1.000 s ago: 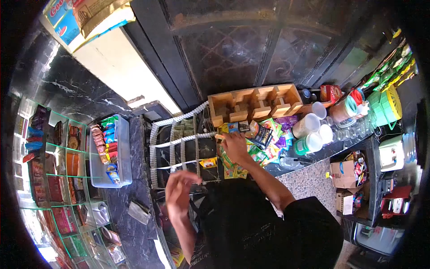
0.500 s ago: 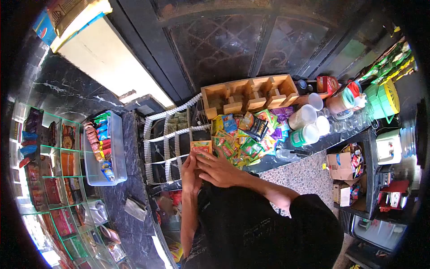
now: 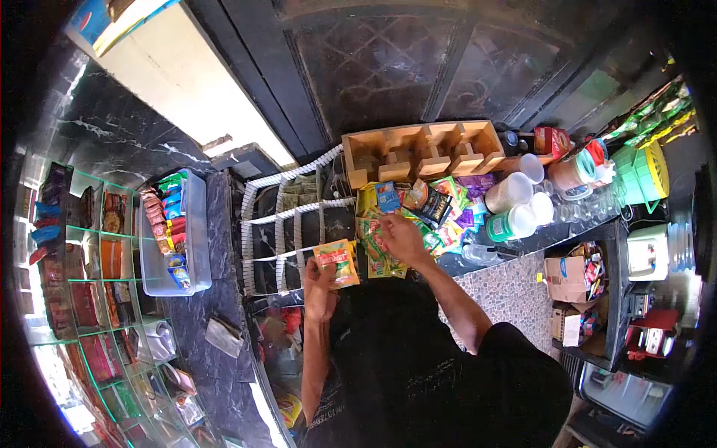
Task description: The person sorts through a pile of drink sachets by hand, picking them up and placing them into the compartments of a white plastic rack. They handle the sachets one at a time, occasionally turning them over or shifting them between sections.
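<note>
My left hand (image 3: 320, 284) is closed on an orange and green drink-mix sachet (image 3: 337, 263), thumb across its left edge, its printed front facing up. My right hand (image 3: 402, 240) is over the left part of a loose pile of colourful sachets (image 3: 433, 209). Its fingers are curled together among the green and yellow packets, and I cannot tell what is between them. A blue sachet (image 3: 386, 196) and a black sachet (image 3: 436, 207) lie on top of the pile, just beyond the right hand.
Behind the pile stands a wooden divided box (image 3: 358, 172). A white-edged compartment rack (image 3: 280, 257) lies to the left, with small packets in a back section. Plastic jars (image 3: 511, 193) crowd the right. A clear tub (image 3: 196, 280) of packets sits on the left counter (image 3: 216, 261).
My hands have come apart. The right hand moved right onto the sachet pile, while the left keeps the sachet, now lower, slightly right and more fully in view.
</note>
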`<state>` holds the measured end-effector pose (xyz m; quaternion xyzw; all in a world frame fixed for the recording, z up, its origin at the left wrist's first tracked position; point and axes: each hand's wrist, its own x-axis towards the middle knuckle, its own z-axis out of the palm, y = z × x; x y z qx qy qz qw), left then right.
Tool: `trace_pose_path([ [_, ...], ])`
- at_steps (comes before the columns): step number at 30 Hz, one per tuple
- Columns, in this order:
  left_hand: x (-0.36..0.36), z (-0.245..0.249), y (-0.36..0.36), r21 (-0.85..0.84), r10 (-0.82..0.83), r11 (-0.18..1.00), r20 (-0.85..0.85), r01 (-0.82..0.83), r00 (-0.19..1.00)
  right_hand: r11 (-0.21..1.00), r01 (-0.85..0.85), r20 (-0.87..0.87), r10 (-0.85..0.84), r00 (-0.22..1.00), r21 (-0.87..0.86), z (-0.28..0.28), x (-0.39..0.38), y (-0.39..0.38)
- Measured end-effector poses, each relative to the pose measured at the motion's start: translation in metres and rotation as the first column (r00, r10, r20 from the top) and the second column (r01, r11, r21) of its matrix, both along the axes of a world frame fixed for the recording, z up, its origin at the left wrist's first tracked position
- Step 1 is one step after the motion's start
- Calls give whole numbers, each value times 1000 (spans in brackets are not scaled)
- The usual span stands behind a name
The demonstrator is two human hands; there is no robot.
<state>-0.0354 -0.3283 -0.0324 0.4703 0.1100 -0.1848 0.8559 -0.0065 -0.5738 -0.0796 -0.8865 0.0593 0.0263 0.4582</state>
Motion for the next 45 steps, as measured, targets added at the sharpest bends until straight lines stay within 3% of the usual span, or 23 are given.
trace_pose_path([
  [1,3,3,0,-51,10,999,-12,-11,1000,991,2,3,-2,1000,-130,-8,1,-3],
  [2,5,7,0,-103,19,994,-24,-22,1000,991,-2,3,2,1000,-132,-17,1,-2],
  [4,5,11,-4,-92,27,995,-35,-30,999,950,83,293,10,956,-301,-27,1,3],
  [11,2,12,-6,-114,-27,993,-72,18,997,894,115,299,23,954,-433,-54,21,10],
  [14,3,11,-5,-128,-11,992,-65,3,998,872,101,212,3,977,-479,-49,25,8],
  [16,4,6,-4,-134,19,990,-79,-29,997,973,96,40,-90,995,-210,-35,27,10],
  [17,5,0,-3,-115,4,993,-62,-11,998,973,95,37,-89,995,-209,-32,27,9],
  [19,6,-4,-2,-95,-11,995,-46,6,999,994,101,210,-106,972,33,-23,28,6],
  [21,6,-8,-3,-225,-4,974,-105,-19,995,988,115,239,-137,961,102,-4,29,3],
  [23,6,-11,-6,-202,-15,979,-97,-5,995,977,121,264,-165,950,174,21,29,1],
  [26,7,-18,-7,-195,-59,980,-55,48,997,992,-5,151,-15,988,130,50,26,1],
  [28,8,-18,-10,-211,-97,973,-18,91,995,919,-115,217,33,976,377,63,20,17],
  [30,11,-17,-17,-234,-29,972,-176,-13,984,914,-219,251,137,958,341,71,14,28],
  [31,9,-21,-15,-233,-31,972,-176,-11,984,884,-304,226,234,946,356,72,12,37],
  [33,6,-22,-11,-164,-149,977,-63,137,987,843,-386,203,331,921,374,69,8,51],
  [34,6,-16,-11,-121,-208,971,-9,205,978,909,-389,291,335,896,150,61,6,57],
  [35,1,-11,-12,-201,-123,974,-90,103,988,932,-354,371,357,857,-79,53,6,62],
  [36,0,-13,-12,-200,-117,975,-91,97,989,930,-360,370,362,856,-77,47,7,66],
  [38,-2,-18,-10,-154,-92,985,-61,82,994,987,-138,500,158,851,-78,34,8,73],
  [40,-1,-17,-7,-146,-77,987,-62,67,995,988,-134,465,153,872,-75,45,9,70],
  [43,1,-21,-4,-147,-70,987,-11,68,998,879,-436,420,476,773,-194,69,0,67],
  [44,-1,-26,-1,-155,-87,984,43,93,995,872,-452,419,488,765,-190,65,-3,68],
  [45,-4,-44,3,-195,-93,974,99,111,991,817,-494,399,577,713,-298,58,-4,68],
])
